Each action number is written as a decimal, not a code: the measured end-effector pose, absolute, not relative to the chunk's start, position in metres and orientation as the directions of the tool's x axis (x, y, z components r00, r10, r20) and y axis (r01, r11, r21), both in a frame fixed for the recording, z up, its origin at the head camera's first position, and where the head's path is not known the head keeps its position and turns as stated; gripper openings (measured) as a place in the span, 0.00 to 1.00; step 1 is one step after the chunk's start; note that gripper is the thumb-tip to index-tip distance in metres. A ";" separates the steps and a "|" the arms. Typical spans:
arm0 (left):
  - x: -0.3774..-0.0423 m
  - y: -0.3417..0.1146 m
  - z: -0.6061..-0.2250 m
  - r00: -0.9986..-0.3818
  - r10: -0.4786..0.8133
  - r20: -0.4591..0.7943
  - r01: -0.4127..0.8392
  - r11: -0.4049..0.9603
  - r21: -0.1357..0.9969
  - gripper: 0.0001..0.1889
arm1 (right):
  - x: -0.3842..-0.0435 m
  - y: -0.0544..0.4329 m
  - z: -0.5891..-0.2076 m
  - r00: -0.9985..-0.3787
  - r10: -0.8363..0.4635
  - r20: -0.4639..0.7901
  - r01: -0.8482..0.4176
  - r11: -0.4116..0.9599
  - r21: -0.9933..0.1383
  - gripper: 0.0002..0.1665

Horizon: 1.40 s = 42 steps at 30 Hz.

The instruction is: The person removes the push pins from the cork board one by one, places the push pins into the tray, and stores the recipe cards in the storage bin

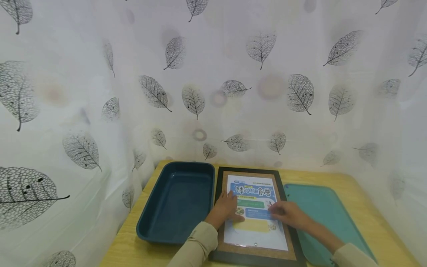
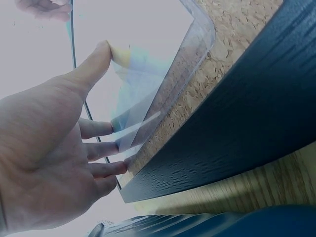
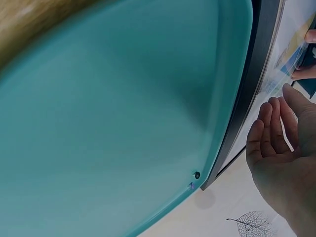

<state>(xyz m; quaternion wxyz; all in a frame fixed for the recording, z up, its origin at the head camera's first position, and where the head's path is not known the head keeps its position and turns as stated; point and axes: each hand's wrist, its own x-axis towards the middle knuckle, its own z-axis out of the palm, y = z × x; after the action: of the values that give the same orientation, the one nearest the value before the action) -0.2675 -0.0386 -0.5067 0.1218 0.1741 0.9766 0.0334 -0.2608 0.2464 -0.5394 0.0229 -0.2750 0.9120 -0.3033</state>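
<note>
The blue tray stands at the left of the wooden surface, and the teal tray lies at the right, with the framed board between them. In the teal tray's far left corner sit a small black knob and a purple bit, plainer in the right wrist view than in the head view; what they are is hard to tell. The printed sheet lies on the cork of the board. The left hand rests on the sheet's left part, fingers extended and the thumb set well apart. The right hand is at the sheet's right edge, its fingers bent and close together, the thumb near their tips; whether they pinch anything cannot be told. The left wrist view alone clearly shows a clear cover reaching past the sheet over the cork, and the blue tray's ribbed outer wall. Only the head view takes in the whole leaf-patterned curtain backdrop.
</note>
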 end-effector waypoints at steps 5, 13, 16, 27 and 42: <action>-0.268 -0.039 -0.507 -0.908 0.353 -0.226 0.338 0.936 0.102 0.51 | -0.256 0.241 -0.538 -0.835 -0.536 0.123 -0.504 0.658 -0.559 0.14; -0.269 -0.038 -0.509 -0.907 0.350 -0.233 0.336 0.937 0.099 0.51 | -0.247 0.231 -0.536 -0.830 -0.551 0.087 -0.490 0.645 -0.587 0.13; -0.269 -0.038 -0.508 -0.907 0.348 -0.238 0.334 0.938 0.098 0.51 | -0.245 0.229 -0.537 -0.822 -0.565 0.066 -0.481 0.628 -0.611 0.13; -0.269 -0.038 -0.509 -0.908 0.348 -0.235 0.334 0.938 0.097 0.50 | -0.237 0.220 -0.545 -0.754 -0.641 0.144 -0.568 0.526 -0.634 0.12; -0.270 -0.038 -0.509 -0.906 0.356 -0.231 0.343 0.935 0.095 0.50 | -0.225 0.209 -0.546 -0.672 -0.704 0.230 -0.668 0.443 -0.598 0.10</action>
<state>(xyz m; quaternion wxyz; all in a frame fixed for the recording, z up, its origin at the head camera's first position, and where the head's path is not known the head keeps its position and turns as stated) -0.2698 -0.0382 -0.5090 0.1232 0.1791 0.9758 0.0260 -0.2245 0.2093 -0.5457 0.0261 -0.4039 0.8490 -0.3395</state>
